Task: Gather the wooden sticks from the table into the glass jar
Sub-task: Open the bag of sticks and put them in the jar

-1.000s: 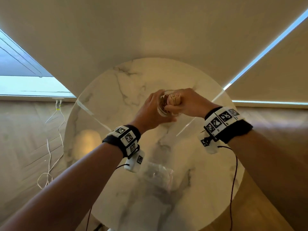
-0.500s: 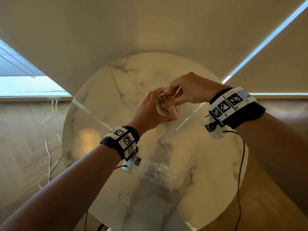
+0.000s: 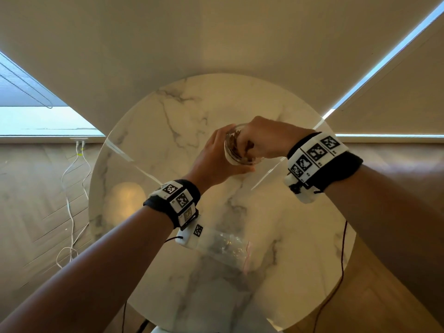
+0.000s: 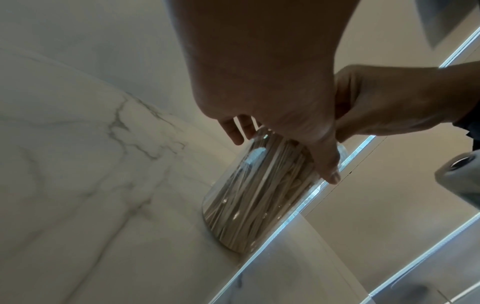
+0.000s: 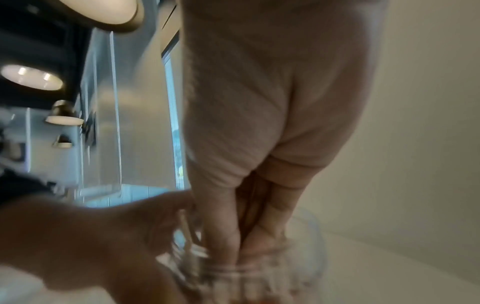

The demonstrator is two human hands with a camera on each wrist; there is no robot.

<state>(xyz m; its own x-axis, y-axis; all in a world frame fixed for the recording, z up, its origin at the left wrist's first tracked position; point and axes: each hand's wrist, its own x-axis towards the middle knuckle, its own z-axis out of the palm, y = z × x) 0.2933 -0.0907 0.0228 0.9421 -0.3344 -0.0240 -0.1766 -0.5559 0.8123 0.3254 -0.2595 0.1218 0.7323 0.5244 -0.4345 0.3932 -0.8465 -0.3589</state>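
Note:
A clear glass jar (image 3: 231,153) stands upright near the middle of the round marble table (image 3: 168,131). It is packed with thin wooden sticks (image 4: 259,195). My left hand (image 3: 216,159) grips the jar from the left, thumb (image 4: 324,162) down its near side and fingers (image 4: 233,129) round the far side. My right hand (image 3: 262,138) comes from above. Its bunched fingertips (image 5: 228,232) reach into the jar's mouth (image 5: 301,265) and pinch the tops of the sticks. The right wrist view is blurred.
A crumpled clear plastic bag (image 3: 228,246) lies on the table under my left wrist. White cables (image 3: 72,200) trail over the wooden floor at the left. A beige wall rises just behind the table's far edge.
My right hand held a bundle of sticks above the jar, then lowered it in; the fingers are now down in the jar's mouth. The left hand has kept its hold on the jar.

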